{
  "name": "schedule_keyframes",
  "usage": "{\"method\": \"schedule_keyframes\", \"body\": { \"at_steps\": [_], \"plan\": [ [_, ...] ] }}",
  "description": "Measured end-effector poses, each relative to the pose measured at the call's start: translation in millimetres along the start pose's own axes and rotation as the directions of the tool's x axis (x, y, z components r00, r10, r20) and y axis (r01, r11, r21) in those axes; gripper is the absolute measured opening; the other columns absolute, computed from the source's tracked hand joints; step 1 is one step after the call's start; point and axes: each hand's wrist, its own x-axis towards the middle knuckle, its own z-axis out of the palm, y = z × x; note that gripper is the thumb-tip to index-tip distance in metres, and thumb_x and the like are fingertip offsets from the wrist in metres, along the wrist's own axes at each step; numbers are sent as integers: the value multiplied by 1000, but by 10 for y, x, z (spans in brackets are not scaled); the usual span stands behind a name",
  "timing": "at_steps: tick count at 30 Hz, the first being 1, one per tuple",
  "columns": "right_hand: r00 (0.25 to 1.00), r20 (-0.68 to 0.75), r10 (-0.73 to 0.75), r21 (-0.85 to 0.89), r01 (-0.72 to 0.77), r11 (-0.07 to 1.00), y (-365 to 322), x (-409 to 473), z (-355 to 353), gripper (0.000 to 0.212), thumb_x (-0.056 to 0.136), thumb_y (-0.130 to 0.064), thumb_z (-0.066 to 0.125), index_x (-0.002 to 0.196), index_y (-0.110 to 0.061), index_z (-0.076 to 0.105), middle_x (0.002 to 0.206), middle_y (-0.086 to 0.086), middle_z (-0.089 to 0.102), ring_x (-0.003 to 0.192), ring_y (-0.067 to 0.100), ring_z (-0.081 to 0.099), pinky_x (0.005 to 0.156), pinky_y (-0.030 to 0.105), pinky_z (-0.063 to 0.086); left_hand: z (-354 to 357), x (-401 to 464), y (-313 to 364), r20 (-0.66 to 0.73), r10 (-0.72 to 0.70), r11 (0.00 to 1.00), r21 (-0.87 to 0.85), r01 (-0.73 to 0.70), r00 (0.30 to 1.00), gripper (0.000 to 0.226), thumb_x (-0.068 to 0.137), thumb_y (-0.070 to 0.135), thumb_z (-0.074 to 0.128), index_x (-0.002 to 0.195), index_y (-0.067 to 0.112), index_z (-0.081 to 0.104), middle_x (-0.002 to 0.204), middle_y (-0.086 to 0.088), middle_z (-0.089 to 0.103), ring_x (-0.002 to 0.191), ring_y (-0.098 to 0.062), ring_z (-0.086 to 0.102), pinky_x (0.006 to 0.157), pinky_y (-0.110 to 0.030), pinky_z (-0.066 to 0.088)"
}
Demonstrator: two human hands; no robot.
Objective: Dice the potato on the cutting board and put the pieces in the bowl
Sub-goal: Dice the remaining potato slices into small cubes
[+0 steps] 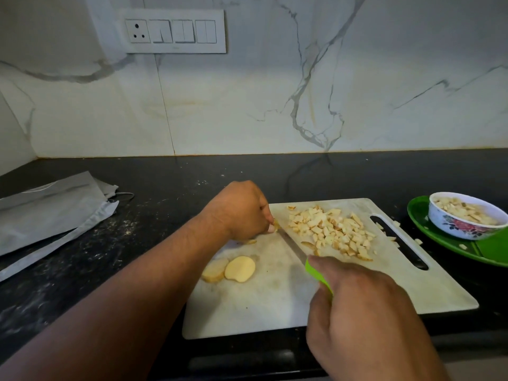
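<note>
A white cutting board (275,303) lies on the dark counter. A pile of diced potato (330,229) covers its far right part. Two potato slices (229,269) lie near its left edge. My left hand (242,210) pinches a small potato piece (275,224) at the board's far left. My right hand (362,312) grips the green handle of a knife (294,247), whose blade points toward the left hand's fingertips. A white floral bowl (464,225) holding diced potato stands on a green plate at the right.
The green plate (428,237) carries a few stray potato bits. Grey bags (52,210) lie on the counter at the left. A marble wall with a switch panel (176,31) rises behind the counter. Loose bits lie beside the board's handle slot (398,240).
</note>
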Motion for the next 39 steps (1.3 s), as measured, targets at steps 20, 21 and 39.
{"method": "schedule_keyframes", "body": {
  "at_steps": [20,21,39],
  "plan": [
    [999,-31,-22,66,24,998,-20,181,249,44,93,-27,45,136,-33,47,106,-11,62,92,8,57,79,18,45,-9,38,-67,12,-32,991,-129,34,999,12,78,27,90,74,28,78,78,16,75,83,-1,69,85,-26,56],
    [1000,-18,-21,64,22,998,-12,129,220,45,94,-29,44,138,-34,44,110,-11,62,98,8,57,83,18,44,-9,34,-66,12,-32,991,-131,33,999,12,78,28,90,75,29,78,79,16,75,83,-2,69,86,-26,56],
    [996,-87,-17,53,22,998,-129,319,281,42,94,-29,46,136,-31,48,112,-13,63,98,5,59,85,17,48,-41,-9,-168,26,-70,943,-324,74,997,44,78,12,90,103,22,55,74,8,78,79,-8,76,77,-28,56]
  ]
}}
